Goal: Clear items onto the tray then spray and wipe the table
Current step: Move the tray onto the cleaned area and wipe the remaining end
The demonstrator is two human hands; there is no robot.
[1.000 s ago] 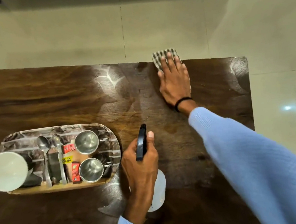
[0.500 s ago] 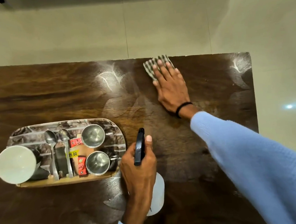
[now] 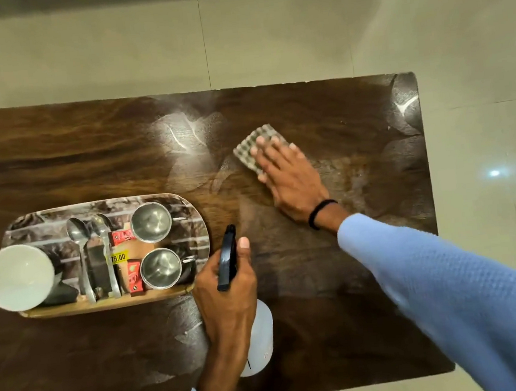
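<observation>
Hands were both occupied at the wooden table [image 3: 56, 145]. The right hand [image 3: 293, 185] lay palm down on a checked cloth [image 3: 246, 154] at about one o'clock from the table's centre. Its fingers were straight, slightly spread and pointed toward eleven, and the blue-sleeved forearm reached in from five o'clock. The left hand [image 3: 228, 296], at six o'clock, gripped a spray bottle [image 3: 262, 336], fingers curled round its neck and thumb laid beside the black head, which pointed toward twelve. The tray [image 3: 195, 214] sat at nine o'clock, carrying a white bowl [image 3: 19, 277], two steel cups [image 3: 151, 221], two spoons [image 3: 80, 244] and red packets [image 3: 133, 275].
</observation>
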